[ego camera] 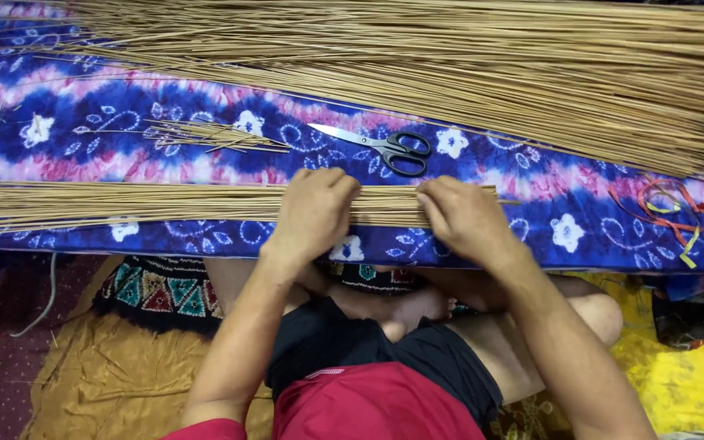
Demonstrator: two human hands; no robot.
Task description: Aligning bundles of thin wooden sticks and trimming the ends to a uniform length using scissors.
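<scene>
Seated cross-legged, we press a flat bundle of thin sticks (165, 204) on the blue patterned cloth (83, 122). Left hand (313, 213) and right hand (462, 216) both curl closed over its end. Step: evening the tips; scissors (385, 147) lie just beyond, calling for one freed hand.

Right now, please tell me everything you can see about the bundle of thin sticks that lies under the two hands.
The bundle of thin sticks is a flat layer of long, straight, pale tan stalks, dry and straw-like. It lies level along the near edge of the blue and pink patterned cloth, running off the picture on the left and ending just beyond the hands. The left hand and the right hand both press down on it, fingers curled over its far side. It is apart from the scissors behind it.
</scene>
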